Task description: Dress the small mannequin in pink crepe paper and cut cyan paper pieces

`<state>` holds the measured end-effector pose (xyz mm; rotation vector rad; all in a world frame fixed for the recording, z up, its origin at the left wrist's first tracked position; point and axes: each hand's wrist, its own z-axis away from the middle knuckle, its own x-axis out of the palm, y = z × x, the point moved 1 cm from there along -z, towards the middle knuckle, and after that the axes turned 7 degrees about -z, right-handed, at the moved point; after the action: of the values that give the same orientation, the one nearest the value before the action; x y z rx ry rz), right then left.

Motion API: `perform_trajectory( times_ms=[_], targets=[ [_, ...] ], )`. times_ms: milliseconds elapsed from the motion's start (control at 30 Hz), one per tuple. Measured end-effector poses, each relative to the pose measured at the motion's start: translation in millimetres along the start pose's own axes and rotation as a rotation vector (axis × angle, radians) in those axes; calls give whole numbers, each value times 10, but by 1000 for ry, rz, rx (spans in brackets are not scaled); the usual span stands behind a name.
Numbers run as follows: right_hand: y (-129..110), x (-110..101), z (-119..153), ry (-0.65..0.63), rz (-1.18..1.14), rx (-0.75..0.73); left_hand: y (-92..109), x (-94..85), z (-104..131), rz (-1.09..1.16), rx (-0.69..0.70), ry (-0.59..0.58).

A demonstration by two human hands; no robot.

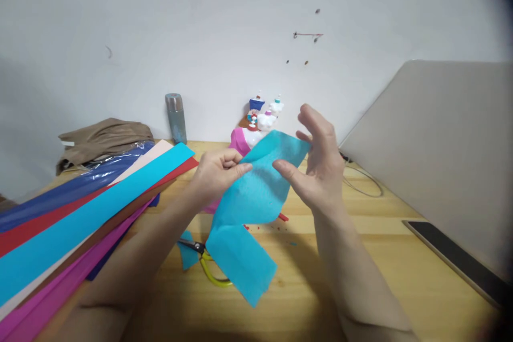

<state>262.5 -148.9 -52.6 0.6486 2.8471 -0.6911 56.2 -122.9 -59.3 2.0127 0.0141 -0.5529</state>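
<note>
A long, soft turquoise paper strip (260, 192) hangs above the table, folded over near its middle, its lower end drooping toward me. My left hand (220, 171) pinches its upper left edge between thumb and fingers. At the strip's right side is my right hand (318, 163), with thumb and fingers spread apart; the thumb lies over the front of the sheet and the fingers are by its right corner. Scissors (214, 277) with yellow handles lie beneath, partly covered by the strip. A small turquoise scrap (188, 257) is under their blades.
Folded coloured paper strips (96, 200) fill the left side, near a brown cloth (108, 141). A flask (176, 117) and several white, blue and pink figures (264, 117) stand at the back. A phone (452, 259) lies right, beside a large grey panel (449, 139).
</note>
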Motion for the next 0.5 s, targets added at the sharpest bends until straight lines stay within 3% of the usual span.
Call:
perform_trajectory(
  times_ms=[167, 333, 500],
  targets=[
    [-113, -129, -56, -126, -48, -7, 62, 35, 37, -69, 36, -106],
    [-178, -137, -75, -240, -110, 115, 82, 86, 56, -114, 123, -167],
    [-168, -107, -74, -181, -80, 210, 49, 136, 59, -147, 51, -223]
  ],
)
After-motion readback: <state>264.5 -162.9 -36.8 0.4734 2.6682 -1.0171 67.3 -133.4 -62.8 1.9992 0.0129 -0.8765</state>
